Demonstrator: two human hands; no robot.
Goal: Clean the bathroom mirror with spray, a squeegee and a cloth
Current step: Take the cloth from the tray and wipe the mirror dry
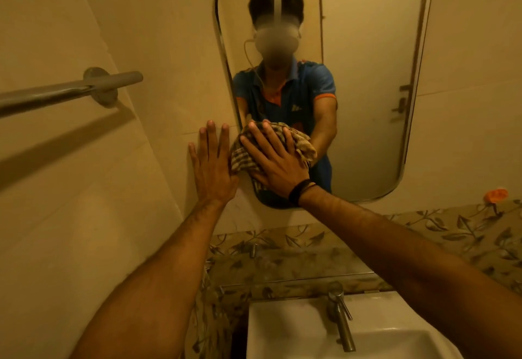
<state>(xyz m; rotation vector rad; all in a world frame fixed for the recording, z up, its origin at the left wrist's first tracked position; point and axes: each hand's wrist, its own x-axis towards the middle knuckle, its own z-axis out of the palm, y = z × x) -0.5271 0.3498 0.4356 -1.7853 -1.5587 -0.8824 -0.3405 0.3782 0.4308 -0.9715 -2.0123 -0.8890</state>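
Observation:
The rounded bathroom mirror (367, 90) hangs on the tiled wall ahead and reflects a person in a blue shirt. My right hand (271, 161) presses a brown checked cloth (243, 155) flat against the mirror's lower left corner, fingers spread over it. My left hand (211, 163) lies flat on the wall tile just left of the mirror's edge, fingers apart and holding nothing. No spray bottle or squeegee shows in the head view.
A metal towel bar (70, 90) juts from the left wall at shoulder height. Below the mirror runs a leaf-patterned tile band (452, 234), then a white basin (282, 330) with a steel tap (340, 319). An orange object (495, 195) sits at the mirror's lower right.

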